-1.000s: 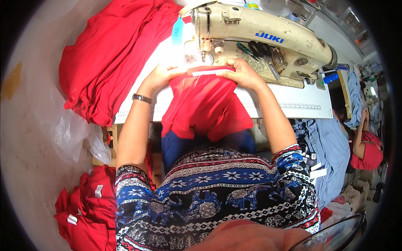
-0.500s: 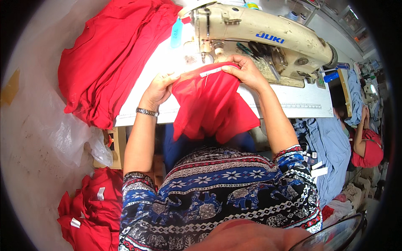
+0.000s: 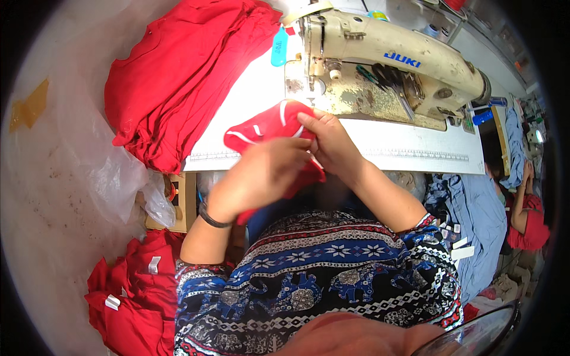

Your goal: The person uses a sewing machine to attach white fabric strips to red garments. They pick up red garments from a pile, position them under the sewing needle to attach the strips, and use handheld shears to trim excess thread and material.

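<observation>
A red garment (image 3: pixel 270 126) with white strips along its edges is bunched between my hands, over the front edge of the sewing table. My right hand (image 3: pixel 333 141) grips it, thumb on top, near the white strip. My left hand (image 3: pixel 274 169) lies across the cloth with its fingers curled in close to my right hand. It is smeared by motion, and its fingertips are partly hidden at the fabric. Just beyond stands the needle end of a cream sewing machine (image 3: pixel 380 50).
A large red cloth heap (image 3: pixel 178 71) covers the table's left. Scissors (image 3: pixel 392 80) lie on the machine bed, and a ruler strip (image 3: pixel 415 154) runs along the table (image 3: pixel 380 133). More red garments (image 3: pixel 133 285) lie lower left; blue cloth (image 3: pixel 469 219) hangs right. A person in red (image 3: pixel 528 219) sits far right.
My left hand has moved right, over the garment and close to my right hand. The garment, spread out wide before, is now turned and bunched, with more white strips showing.
</observation>
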A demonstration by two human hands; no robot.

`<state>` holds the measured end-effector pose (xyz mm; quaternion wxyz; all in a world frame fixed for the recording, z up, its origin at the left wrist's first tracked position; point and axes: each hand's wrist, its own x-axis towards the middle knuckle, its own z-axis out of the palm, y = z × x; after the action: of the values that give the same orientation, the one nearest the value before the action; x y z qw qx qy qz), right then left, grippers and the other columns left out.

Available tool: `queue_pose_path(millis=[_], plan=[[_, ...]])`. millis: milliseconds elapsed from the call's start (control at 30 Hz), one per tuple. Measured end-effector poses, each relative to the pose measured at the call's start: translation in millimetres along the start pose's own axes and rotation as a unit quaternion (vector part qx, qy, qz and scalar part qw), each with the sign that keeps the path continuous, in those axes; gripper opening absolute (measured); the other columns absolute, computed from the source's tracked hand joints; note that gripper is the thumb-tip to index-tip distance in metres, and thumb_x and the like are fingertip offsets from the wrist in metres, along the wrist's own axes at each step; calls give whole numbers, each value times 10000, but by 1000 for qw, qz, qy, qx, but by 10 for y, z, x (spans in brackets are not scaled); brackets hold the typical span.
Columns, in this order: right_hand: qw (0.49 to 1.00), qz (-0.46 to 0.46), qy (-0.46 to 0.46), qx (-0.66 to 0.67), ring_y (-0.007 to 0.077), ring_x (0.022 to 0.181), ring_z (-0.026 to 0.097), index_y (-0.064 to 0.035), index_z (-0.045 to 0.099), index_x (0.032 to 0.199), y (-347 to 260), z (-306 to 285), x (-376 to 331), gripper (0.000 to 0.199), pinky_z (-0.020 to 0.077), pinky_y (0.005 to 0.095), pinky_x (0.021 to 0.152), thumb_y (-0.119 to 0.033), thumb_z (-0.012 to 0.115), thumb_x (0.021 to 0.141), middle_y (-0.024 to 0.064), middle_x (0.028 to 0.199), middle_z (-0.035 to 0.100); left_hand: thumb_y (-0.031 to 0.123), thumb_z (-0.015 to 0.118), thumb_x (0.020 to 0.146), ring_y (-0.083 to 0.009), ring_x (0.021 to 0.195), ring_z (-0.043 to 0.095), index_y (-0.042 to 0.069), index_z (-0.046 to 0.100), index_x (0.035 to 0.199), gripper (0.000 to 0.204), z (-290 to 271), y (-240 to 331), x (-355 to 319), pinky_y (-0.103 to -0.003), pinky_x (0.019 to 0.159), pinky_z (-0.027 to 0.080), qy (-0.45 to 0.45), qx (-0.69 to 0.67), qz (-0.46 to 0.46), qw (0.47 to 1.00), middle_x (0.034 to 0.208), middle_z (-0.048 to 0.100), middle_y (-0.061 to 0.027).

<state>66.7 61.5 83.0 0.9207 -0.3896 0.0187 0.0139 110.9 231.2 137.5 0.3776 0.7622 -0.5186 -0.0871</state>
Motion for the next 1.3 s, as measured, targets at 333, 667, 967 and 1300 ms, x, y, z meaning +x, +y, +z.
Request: queue_pose_path(millis=[333, 667, 967, 1300], plan=[[710, -188, -34, -678, 259, 798, 620, -32, 651, 1045, -638, -246, -130, 250, 501, 349, 722, -87, 619, 803, 132, 908, 649, 43, 727, 768, -95, 771, 558, -43, 610, 880, 184, -46, -598, 258, -240, 695, 449, -20, -261, -178, 948, 824, 611, -62], [993, 21, 0, -117, 123, 874, 642, 8, 592, 1151, -515, -317, -168, 230, 516, 263, 789, -73, 567, 936, 60, 997, 674, -59, 602, 771, -162, 831, 567, -7, 489, 879, 164, -597, -450, 296, -282, 764, 454, 111, -30, -47, 992, 838, 570, -85], [959, -57, 142, -236, 116, 879, 624, -3, 658, 1032, -156, -957, 549, 187, 496, 259, 794, -145, 620, 917, 66, 967, 676, -5, 654, 788, -110, 748, 616, -34, 639, 894, 111, 172, -1401, 606, -243, 669, 501, 67, -394, -243, 884, 829, 651, -43], [994, -9, 110, -26, 107, 934, 611, -29, 632, 1082, -46, -857, 459, 215, 482, 273, 855, -183, 543, 961, 40, 1051, 655, 112, 651, 887, -105, 749, 597, 12, 591, 944, 130, 222, -1204, 399, -244, 712, 500, 180, -482, -202, 833, 864, 639, -48]])
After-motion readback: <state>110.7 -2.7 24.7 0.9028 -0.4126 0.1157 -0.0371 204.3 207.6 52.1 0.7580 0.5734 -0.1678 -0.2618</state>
